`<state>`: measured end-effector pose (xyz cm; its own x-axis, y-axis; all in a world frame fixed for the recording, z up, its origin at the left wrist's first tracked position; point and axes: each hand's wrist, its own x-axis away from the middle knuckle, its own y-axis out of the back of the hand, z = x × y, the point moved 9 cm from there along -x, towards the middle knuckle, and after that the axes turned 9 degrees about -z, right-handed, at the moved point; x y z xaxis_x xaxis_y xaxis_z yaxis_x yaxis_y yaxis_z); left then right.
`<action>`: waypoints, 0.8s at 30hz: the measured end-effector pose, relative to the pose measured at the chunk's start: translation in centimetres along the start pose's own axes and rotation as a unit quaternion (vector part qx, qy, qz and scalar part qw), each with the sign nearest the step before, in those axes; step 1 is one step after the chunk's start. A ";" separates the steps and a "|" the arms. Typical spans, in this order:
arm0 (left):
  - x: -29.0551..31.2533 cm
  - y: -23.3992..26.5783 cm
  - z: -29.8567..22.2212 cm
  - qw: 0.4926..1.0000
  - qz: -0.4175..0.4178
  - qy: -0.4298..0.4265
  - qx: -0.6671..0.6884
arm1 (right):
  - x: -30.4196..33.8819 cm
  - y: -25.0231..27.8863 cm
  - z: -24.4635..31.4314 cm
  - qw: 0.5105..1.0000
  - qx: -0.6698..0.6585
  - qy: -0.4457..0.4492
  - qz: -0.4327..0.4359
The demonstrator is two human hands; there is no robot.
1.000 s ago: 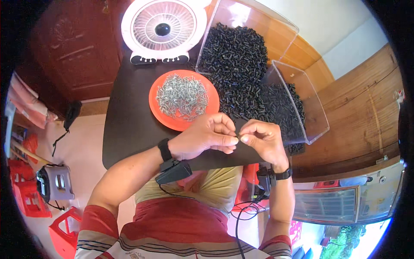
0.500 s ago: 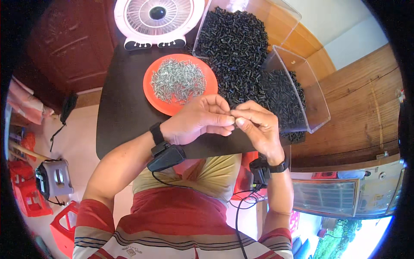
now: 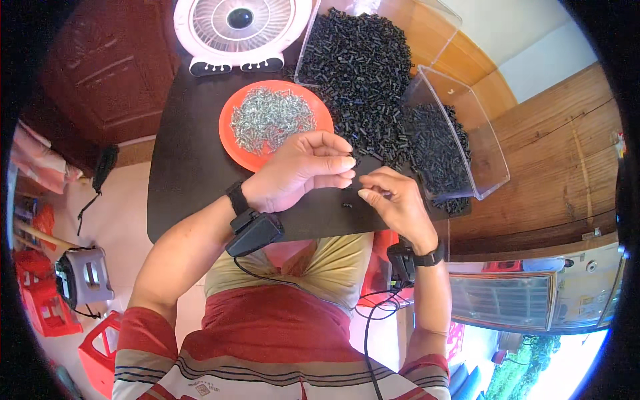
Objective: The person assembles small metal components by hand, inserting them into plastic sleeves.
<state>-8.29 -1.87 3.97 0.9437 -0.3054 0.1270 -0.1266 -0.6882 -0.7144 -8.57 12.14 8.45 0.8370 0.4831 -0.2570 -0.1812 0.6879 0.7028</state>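
My left hand (image 3: 300, 165) is closed, thumb and fingers pinching a small black part (image 3: 356, 160) that mostly hides behind the fingertips. Close by on the right, my right hand (image 3: 399, 205) has its fingers curled, a small gap showing between thumb and forefinger and nothing visible in it. Another small black piece (image 3: 347, 205) shows against the dark table between and below the two hands. Just beyond my left hand, an orange-red plate (image 3: 230, 137) bears a heap of small silvery metal pieces (image 3: 272, 119). A large pile of short black tubular parts (image 3: 360, 73) spreads past my fingertips.
A clear plastic bin (image 3: 437, 40) lies behind the black pile, and a second clear bin (image 3: 490, 150) holds more at the right. At the back left stands a pink-white fan (image 3: 241, 40). Cables hang from both wrist straps. Red stools (image 3: 100, 353) stand on the floor.
My hands have come apart: the right has drawn down and away, the left has stayed raised with its pinch. A small black piece now shows below them.
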 end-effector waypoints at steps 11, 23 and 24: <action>-0.1 0.3 -0.3 1.000 -0.007 -0.020 -0.009 | 1.7 -2.9 1.0 0.986 0.144 0.064 0.059; 0.0 -0.2 -0.2 0.997 0.000 -0.039 -0.061 | 1.7 -0.2 -0.5 0.998 0.005 -0.030 -0.059; 0.1 -0.2 0.0 0.997 -0.006 -0.034 -0.073 | 1.8 -0.2 -0.8 0.998 0.006 -0.028 -0.061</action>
<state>-8.18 -1.78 4.08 0.9634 -0.2546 0.0845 -0.1533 -0.7811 -0.6053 -7.48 13.30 7.32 0.8802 0.3650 -0.3034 -0.0707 0.7329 0.6766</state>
